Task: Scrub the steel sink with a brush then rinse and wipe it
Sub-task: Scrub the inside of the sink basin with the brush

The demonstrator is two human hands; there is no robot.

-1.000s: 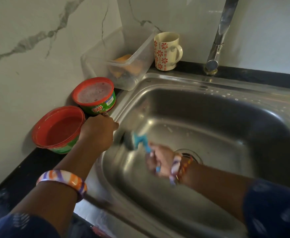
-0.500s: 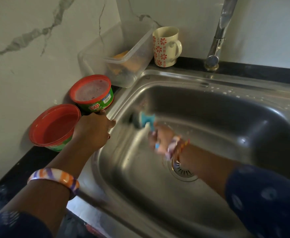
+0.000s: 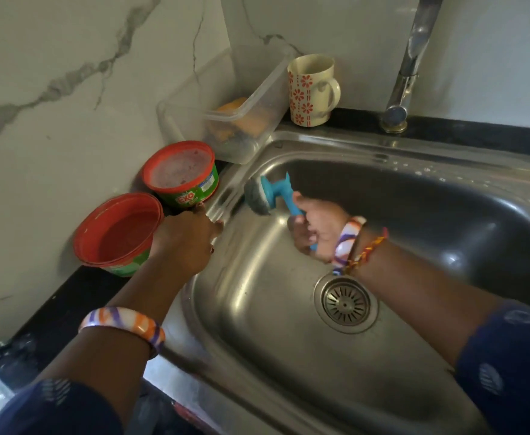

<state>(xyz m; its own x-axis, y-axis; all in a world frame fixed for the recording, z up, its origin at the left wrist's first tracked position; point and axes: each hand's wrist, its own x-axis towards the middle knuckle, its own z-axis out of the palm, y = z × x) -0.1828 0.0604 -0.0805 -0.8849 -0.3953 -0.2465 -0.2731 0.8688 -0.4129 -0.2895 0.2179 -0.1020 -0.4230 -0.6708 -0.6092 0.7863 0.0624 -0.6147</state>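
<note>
Scrubbing is under way: the right hand has its fingers curled round the blue brush, whose bristles press the steel sink wall at its far-left corner; rinsing and wiping seem left. The left hand rests curled on the sink's left rim, holding nothing visible. Since half a second ago the brush has climbed from lower on the left wall toward that corner.

Both arms were bare from wrist to above the elbow. Each upper arm carried a dark navy fabric sleeve printed with small pale motifs. The left wrist wore a broad glossy bangle banded in white, orange and purple. The right wrist wore a matching white, orange and purple bangle, with a thin braided red and yellow thread band just beside it.
</note>
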